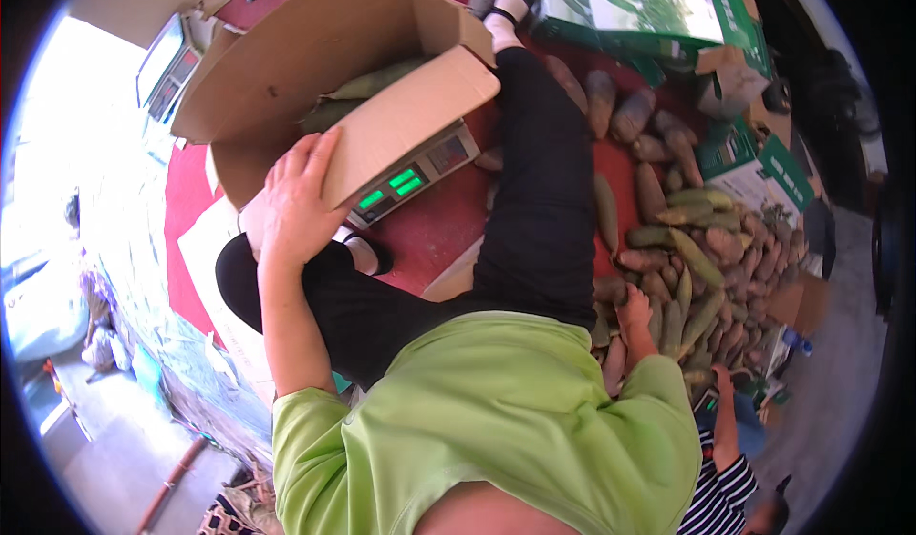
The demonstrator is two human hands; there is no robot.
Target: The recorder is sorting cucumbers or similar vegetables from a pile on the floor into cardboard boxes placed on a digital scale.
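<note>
My left hand (301, 201) grips the near left corner of an open brown cardboard box (410, 111), fingers bent over its rim. Long green radishes (377, 79) lie inside, partly hidden by the near flap. Under the box sits a digital scale (401, 184) with green-lit figures. Off to my right, my right hand (634, 314) reaches into a heap of green radishes (695, 257) and reddish, thick roots (649, 192). Its fingers are bent down among them, close to a reddish root; what they hold, if anything, is hidden.
A second scale (170, 68) stands left of the box. Green-and-white cartons (658, 6) lie at the far right, another small carton (763, 168) beside the heap. At lower right, a co-worker in a striped sleeve (720, 487) has a hand (723, 380) near the heap. Red sheeting (420, 249) covers the floor.
</note>
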